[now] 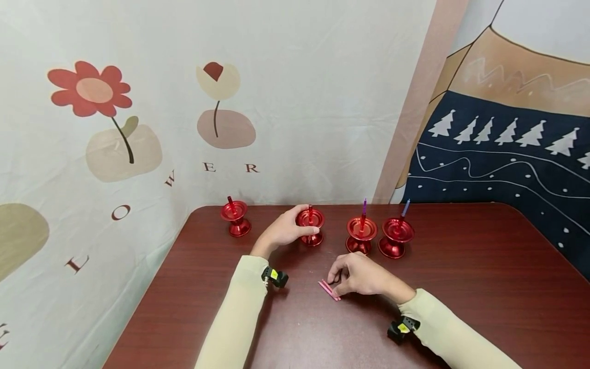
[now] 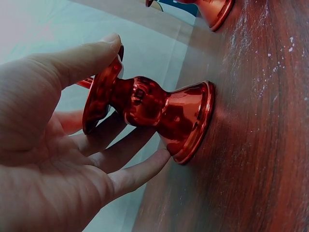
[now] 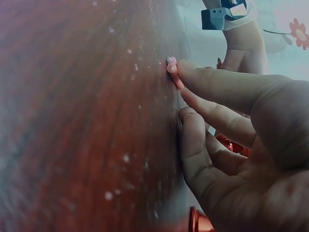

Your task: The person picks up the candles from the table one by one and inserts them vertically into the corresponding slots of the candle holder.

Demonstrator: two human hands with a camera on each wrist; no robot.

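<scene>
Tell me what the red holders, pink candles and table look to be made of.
Red holders: probably metal, though coated plastic is possible; a glossy, mirror-like finish with sharp highlights. Pink candles: likely wax, judging by their thin candle shape; too small to rule out plastic or judge the finish. Table: wood or wood-look laminate, given the streaked reddish-brown grain; a soft sheen.

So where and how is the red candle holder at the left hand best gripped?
Probably round its stem, level from the left: the red candle holder stands upright, its stem narrower than dish and flared base, with the dish overhanging it.
</scene>
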